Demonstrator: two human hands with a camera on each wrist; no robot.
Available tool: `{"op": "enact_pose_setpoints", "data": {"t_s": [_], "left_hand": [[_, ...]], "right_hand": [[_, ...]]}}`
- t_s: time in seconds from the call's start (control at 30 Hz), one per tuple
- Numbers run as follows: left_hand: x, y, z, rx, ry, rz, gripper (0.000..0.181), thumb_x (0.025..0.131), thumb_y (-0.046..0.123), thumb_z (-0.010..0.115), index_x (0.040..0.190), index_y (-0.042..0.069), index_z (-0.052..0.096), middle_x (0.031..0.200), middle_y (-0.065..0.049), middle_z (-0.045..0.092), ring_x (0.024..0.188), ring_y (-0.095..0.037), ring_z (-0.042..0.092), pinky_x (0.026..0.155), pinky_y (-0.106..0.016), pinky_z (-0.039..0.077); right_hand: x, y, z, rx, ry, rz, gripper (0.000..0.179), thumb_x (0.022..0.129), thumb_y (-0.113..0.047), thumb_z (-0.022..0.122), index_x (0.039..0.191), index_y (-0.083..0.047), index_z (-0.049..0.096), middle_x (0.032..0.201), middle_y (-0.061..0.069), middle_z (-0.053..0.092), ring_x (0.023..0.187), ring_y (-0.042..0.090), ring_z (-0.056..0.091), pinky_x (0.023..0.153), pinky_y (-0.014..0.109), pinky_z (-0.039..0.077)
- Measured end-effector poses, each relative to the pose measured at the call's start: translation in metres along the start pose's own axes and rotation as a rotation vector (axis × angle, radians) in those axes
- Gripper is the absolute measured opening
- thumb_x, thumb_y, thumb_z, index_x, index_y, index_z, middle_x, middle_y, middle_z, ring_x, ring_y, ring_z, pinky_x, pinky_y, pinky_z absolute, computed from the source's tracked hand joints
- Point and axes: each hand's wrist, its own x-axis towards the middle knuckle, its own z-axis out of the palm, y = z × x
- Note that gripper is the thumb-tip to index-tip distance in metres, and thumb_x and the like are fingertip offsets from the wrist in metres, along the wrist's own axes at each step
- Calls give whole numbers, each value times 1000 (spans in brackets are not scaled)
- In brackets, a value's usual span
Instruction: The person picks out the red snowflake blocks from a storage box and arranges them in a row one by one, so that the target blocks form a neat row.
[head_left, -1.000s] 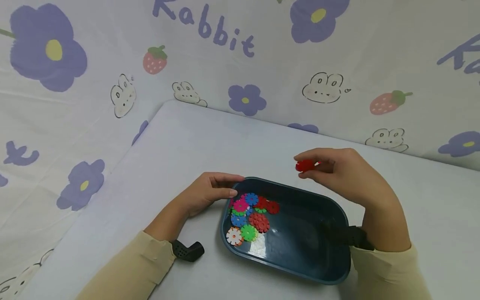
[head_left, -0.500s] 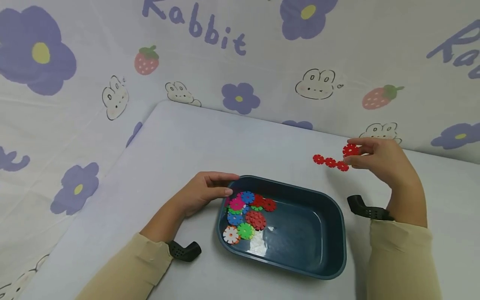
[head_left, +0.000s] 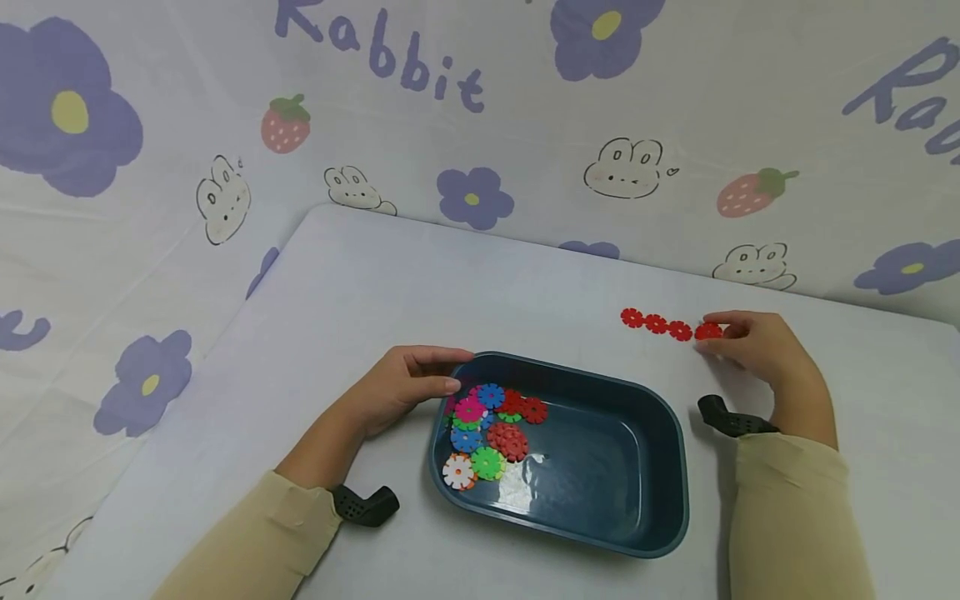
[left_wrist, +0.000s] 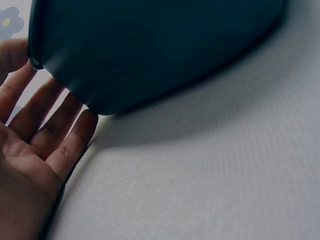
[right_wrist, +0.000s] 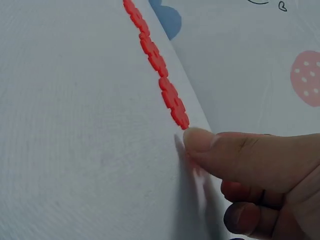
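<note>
In the head view, my right hand [head_left: 765, 346] pinches a red snowflake disc [head_left: 708, 332] between thumb and fingers, low over the white table. Just left of it lies a chain of 3 red notched discs [head_left: 656, 323], joined edge to edge. The right wrist view shows the red chain [right_wrist: 172, 102] ending right at my thumb tip, which largely hides the pinched disc. My left hand [head_left: 401, 385] touches the left corner of a dark blue-green tray [head_left: 592, 533]. In the left wrist view its fairly straight fingers [left_wrist: 65, 150] lie against the tray's outer wall.
Several snowflake discs [head_left: 487, 462] in white, green, blue, pink and red are heaped at the tray's left end. A printed cloth [head_left: 555, 125] with flowers and rabbits hangs behind the table. Black wrist cameras sit on both wrists.
My right hand has moved right from above the tray with the red discs. Between half a second ago and now it lowered the disc into line with the chain. My left hand stays at the tray's corner.
</note>
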Motion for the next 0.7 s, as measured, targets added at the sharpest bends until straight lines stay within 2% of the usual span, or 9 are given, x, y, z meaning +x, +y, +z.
{"op": "enact_pose_setpoints", "data": {"t_s": [0.17,0.33,0.7], "left_hand": [[0,0,0,0,3,0,43,88,18,73,130,8,64,130,-7,65,118,-22,58,96,-30,51],[0,0,0,-4,2,-3,43,88,18,73,130,8,64,130,-8,65,118,-22,58,95,-30,51],[-1,2,1,-2,1,-7,43,89,18,72,130,7,64,130,-8,65,117,-22,58,94,-29,51]], "right_hand": [[2,3,2,-18,-23,-4,61,90,-37,69,140,-7,52,109,19,53,94,31,51,66,30,45],[2,4,2,-9,-34,19,58,90,-38,68,136,-5,54,116,24,51,104,37,48,72,36,47],[0,1,3,20,-4,42,55,91,-39,67,132,-4,56,119,25,49,107,39,45,74,39,47]]}}
